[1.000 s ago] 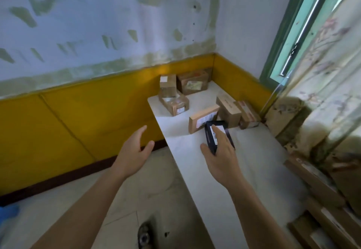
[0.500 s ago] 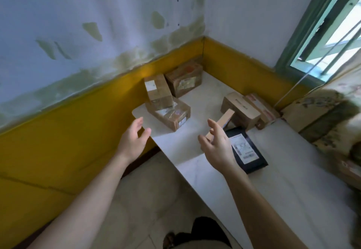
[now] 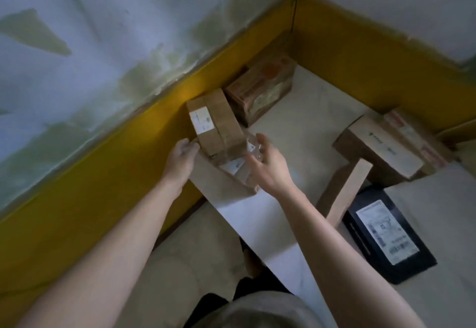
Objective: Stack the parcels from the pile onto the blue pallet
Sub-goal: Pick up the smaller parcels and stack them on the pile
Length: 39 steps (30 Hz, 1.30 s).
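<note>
Head view: we are bracketing the tape-wrapped brown cardboard box [image 3: 226, 173], left hand [image 3: 181, 159] and right hand [image 3: 269, 164] spread, needing firm side pressure lest the small labelled carton [image 3: 215, 124] slide off.

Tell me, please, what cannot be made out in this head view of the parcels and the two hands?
- Blue pallet: not in the head view at all.
- Lower brown cardboard box: its top hidden by the small brown cardboard box with a white label on it and by the right hand.
- Left hand: fingertips hidden behind the boxes.
- Right hand: motion-blurred, grip unclear.
- Flat black parcel: label print too small.
</note>
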{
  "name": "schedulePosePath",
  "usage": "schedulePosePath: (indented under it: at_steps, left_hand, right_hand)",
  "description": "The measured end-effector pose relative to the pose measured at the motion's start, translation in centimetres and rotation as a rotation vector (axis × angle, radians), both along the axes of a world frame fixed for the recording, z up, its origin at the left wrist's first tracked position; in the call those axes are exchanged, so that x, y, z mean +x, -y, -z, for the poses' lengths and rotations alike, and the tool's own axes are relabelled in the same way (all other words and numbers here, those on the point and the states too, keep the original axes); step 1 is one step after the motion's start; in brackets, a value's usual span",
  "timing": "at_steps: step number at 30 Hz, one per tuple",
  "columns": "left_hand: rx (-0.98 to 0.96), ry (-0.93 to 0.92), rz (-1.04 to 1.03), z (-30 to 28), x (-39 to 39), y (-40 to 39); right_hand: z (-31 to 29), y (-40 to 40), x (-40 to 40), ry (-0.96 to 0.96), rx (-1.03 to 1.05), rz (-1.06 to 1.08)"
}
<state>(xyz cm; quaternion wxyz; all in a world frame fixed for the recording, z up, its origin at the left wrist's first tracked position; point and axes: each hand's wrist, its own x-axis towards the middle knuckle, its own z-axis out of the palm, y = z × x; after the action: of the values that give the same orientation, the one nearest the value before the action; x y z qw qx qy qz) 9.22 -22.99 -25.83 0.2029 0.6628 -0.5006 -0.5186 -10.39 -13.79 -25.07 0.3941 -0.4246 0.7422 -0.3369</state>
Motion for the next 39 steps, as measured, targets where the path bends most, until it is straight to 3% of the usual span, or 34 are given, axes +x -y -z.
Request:
schedulePosePath:
  at_steps: [3,6,14,19,21,23,26,29,31,33,36,39]
  left_hand:
    - [0.045,-0.05,-0.055,1.1,-1.7,2.7]
    - [-0.029,-0.061,0.002,1.8,-4.3,2.3]
    - [-0.089,-0.121,0.366,3.3,-14.2,-1.2]
    - [0.095,-0.248,0.549,3.4,-17.4,0.4]
    - [0.095,-0.189,0.691,3.4,-17.4,1.1]
    - [-0.076,0.016,0.723,3.5,-16.6,2.3]
    - [-0.281,0.323,0.505,4.7,-13.7,5.6]
    - [-0.206,0.577,0.372,5.7,-10.0,8.0]
    - [-0.093,0.558,0.331,6.4,-8.1,8.5]
    - [-0.015,0.388,0.291,7.0,-6.8,8.2]
    - [0.007,0.263,0.287,7.3,-5.4,6.8]
    - [-0.045,0.213,0.26,6.2,-3.8,4.8]
  right_hand:
    - [0.6,3.2,0.3,0.076,0.039,-0.042]
    - [1.5,3.2,-0.3,0.084,0.034,0.016]
    - [3.5,-1.1,-7.0,0.103,-0.043,0.638]
    - [5.2,-2.5,-9.3,0.12,-0.051,0.83]
    - [6.0,-3.0,-8.9,0.122,-0.04,0.834]
    - [6.7,-3.2,-8.1,0.116,-0.01,0.811]
    - [7.2,-3.2,-6.3,0.059,0.054,0.767]
    - [7.5,-3.6,-3.9,-0.044,0.123,0.729]
    - [7.8,-4.0,-2.3,-0.076,0.157,0.691]
    - [8.1,-3.8,-0.9,-0.047,0.208,0.588]
    - [7.7,-2.9,0.8,0.119,0.228,0.426]
    - [6.7,-2.8,1.5,0.112,0.19,0.401]
